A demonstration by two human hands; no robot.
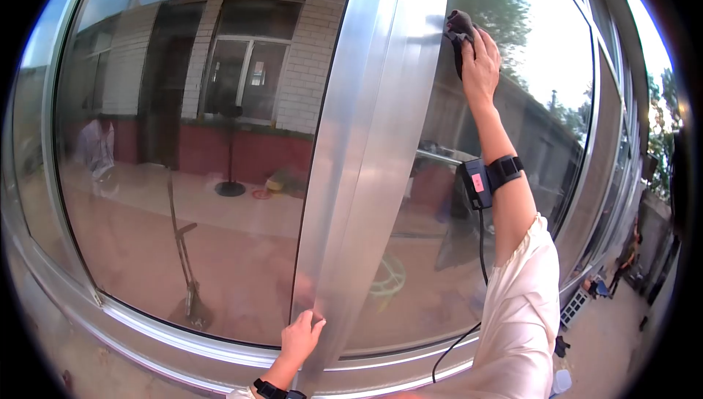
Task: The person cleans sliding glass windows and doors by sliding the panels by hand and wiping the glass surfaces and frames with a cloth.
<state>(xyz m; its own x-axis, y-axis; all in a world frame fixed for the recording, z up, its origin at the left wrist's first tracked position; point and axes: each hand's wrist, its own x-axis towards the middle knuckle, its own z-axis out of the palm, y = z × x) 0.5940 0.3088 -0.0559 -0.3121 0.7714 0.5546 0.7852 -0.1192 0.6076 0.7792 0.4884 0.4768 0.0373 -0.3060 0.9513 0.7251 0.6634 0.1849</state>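
High on the right, my right hand holds a dark cloth against the right glass pane, close beside the metal window post. The cloth is bunched, and part of it lies hidden under my fingers. Low in the view, my left hand rests at the foot of the same post, near the lower corner of the left glass pane. Its fingers are slightly bent and apart, with nothing seen in them.
A black device is strapped to my right forearm, and its cable hangs down past the metal sill. The panes reflect a brick building and a yard. At lower right, a perforated block and a white container are on the ground.
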